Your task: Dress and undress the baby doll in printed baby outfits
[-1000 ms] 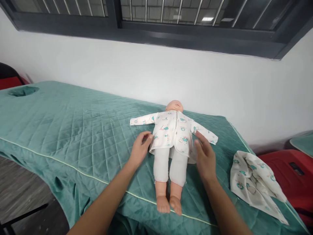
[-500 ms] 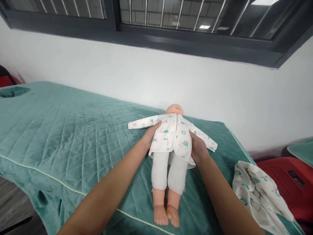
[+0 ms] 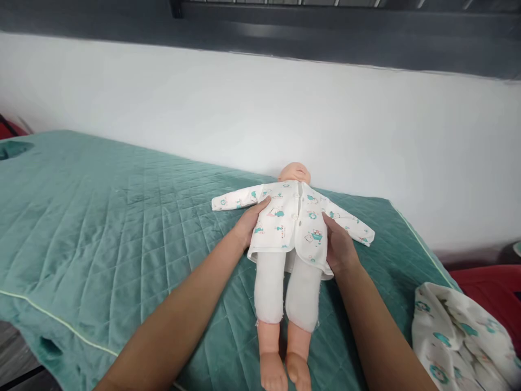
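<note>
A baby doll (image 3: 268,288) lies on its back, its head toward the wall and its bare feet toward me. It wears a white printed jacket (image 3: 280,217) with both sleeves spread outward; white padding covers its upper legs. My left hand (image 3: 251,221) grips the left side of the doll's torso through the jacket, thumb on top. On the opposite side, my right hand (image 3: 338,244) holds the torso the same way, its thumb along the jacket's edge. The fingers under the doll are hidden on both sides.
A green quilted cover (image 3: 122,228) spreads over the bed beneath the doll. Crumpled printed cloth (image 3: 456,336) lies at the lower right, beside a red object (image 3: 488,285). Behind the bed rises a white wall (image 3: 183,103) under a dark window frame (image 3: 305,38).
My view has tilted down and come a little closer, so less of the window shows. Both hands keep their hold on the doll's sides.
</note>
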A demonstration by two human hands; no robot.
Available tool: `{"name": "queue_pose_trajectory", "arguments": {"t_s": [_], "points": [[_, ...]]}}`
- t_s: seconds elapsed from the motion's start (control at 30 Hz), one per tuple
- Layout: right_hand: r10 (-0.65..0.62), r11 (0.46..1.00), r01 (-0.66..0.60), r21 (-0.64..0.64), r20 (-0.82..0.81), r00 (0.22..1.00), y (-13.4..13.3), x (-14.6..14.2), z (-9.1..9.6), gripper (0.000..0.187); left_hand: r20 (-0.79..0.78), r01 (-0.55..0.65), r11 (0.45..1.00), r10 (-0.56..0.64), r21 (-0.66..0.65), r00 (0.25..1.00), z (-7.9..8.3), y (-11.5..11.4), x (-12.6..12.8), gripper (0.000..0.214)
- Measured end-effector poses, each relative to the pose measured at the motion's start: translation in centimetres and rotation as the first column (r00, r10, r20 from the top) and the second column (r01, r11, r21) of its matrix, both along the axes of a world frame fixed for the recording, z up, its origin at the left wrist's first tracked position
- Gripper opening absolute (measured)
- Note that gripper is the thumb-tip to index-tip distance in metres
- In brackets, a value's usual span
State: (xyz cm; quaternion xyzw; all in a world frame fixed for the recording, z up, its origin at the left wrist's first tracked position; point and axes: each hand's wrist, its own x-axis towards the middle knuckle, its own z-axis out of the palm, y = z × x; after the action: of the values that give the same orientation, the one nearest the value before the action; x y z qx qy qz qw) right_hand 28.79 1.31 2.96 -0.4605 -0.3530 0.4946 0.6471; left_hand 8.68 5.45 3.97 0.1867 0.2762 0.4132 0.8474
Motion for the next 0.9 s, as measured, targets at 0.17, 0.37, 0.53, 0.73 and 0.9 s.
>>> {"name": "queue_pose_trajectory", "arguments": {"t_s": [0.17, 0.37, 0.53, 0.73, 0.9], "points": [[-0.030, 0.993, 0.016, -0.118, -0.115, 0.993, -0.3, 0.5, 0.1, 0.027, 0.054, -0.187, 0.982, 0.186, 0.023, 0.981, -0.4, 1.2, -1.0, 0.047], [-0.081, 0.988, 0.065, -0.140, -0.112, 0.990, -0.6, 0.8, -0.2, 0.023, 0.026, -0.551, 0.831, 0.554, -0.072, 0.832, -0.8, 3.2, -4.0, 0.040], [-0.090, 0.987, 0.075, -0.141, -0.101, 0.991, -0.6, 0.9, -0.3, 0.022, -0.015, -0.722, 0.684, 0.725, -0.105, 0.689, -1.3, 4.2, -5.4, 0.030], [-0.081, 0.987, 0.065, -0.149, -0.105, 0.991, -0.6, 1.1, -0.5, 0.022, -0.019, -0.777, 0.624, 0.778, -0.081, 0.627, -1.6, 4.7, -5.7, 0.026], [-0.105, 0.984, 0.083, -0.157, -0.135, 0.985, -0.7, 0.8, -0.3, 0.018, -0.031, -0.807, 0.584, 0.808, -0.087, 0.588, -1.6, 4.9, -6.3, 0.026]]}}
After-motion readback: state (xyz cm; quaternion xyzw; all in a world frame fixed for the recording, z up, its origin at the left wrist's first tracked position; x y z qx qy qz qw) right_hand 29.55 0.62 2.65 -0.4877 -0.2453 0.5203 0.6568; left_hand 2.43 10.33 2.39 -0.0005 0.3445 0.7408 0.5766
